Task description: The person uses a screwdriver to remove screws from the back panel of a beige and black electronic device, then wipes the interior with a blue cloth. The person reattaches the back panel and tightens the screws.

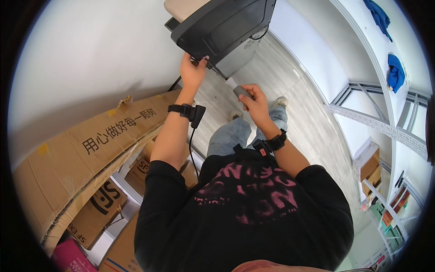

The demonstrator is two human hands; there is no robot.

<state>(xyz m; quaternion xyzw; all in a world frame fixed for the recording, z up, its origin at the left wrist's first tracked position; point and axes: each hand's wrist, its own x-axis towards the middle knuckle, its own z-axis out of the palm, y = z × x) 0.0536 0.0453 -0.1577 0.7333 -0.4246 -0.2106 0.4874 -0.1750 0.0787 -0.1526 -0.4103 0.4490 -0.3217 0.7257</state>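
A large black plastic casing (222, 31) with a cream-coloured part (183, 8) behind it stands at the top of the head view. My left hand (193, 72) is at its lower left corner, thumb and fingers closed around a small dark part there that I cannot make out. In my right hand (256, 103), closed around the grey handle, is a screwdriver (231, 83) with a white collar and a thin dark shaft. The shaft points up and left toward my left thumb. Whether its tip touches the casing cannot be seen.
To the left, a long cardboard piece (90, 154) lies over shelving with several cardboard boxes (97, 213). A white wall rises behind it. White metal shelving (362, 115) lines the right side, with blue cloths (395, 73) above. A black cable (260, 34) hangs by the casing.
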